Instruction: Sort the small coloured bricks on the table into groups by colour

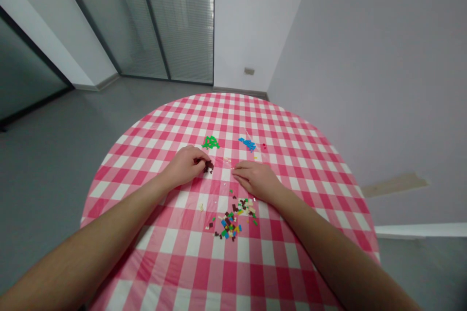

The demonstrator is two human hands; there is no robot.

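Observation:
My left hand (185,165) rests at a small pile of dark brown building bricks (209,167). Its fingers are curled and pinched at the pile's left side; whether a brick is between them is hidden. My right hand (257,179) lies to the right, fingers pressed together and pointing left. Tiny white pieces (232,169) sit at its fingertips, and I cannot make out what it grips. Closer to me, a mixed heap of tiny bricks (229,222) in brown, green, blue, yellow and white is spread loosely. A few cream pieces (201,207) lie left of it.
Beyond my hands are a green pile (210,142), a blue pile (248,144) and a few red pieces (264,146). A red-and-white checked cloth (182,267) covers the round table. Glass partitions (175,24) and a pale wall (365,82) stand around it.

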